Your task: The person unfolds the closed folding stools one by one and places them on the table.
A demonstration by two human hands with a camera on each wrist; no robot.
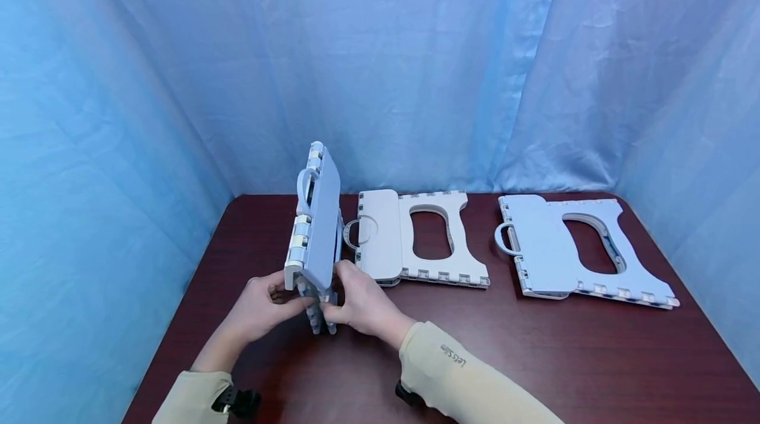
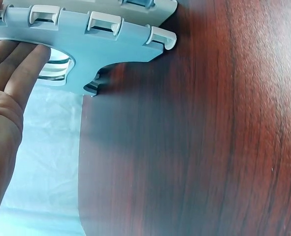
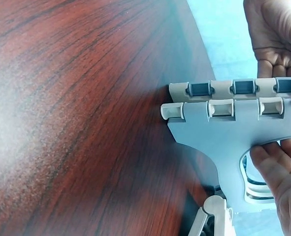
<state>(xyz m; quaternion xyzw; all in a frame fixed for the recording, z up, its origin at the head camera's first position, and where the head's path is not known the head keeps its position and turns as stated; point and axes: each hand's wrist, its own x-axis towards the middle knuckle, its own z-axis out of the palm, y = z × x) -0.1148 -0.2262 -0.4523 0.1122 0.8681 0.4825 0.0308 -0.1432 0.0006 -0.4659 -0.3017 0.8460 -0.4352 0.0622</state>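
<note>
The head view alone shows the pale stool [image 1: 325, 213] whole, upright at the table's [image 1: 475, 358] left, beside two flat stools: a nearer one [image 1: 382, 256] and a farther one [image 1: 543, 246]. The right wrist view reveals its legs [image 3: 234, 129] narrowly parted. Left hand [image 1: 261, 306] and right hand [image 1: 363, 302] each grip a leg — partly closed, thumb at the edge, fingers in the cutout [image 3: 257, 191].

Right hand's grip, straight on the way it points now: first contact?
The upright folding stool; the right hand is touching its facing leg panel. Next, probably the other leg panel, though depth there is unclear.
</note>
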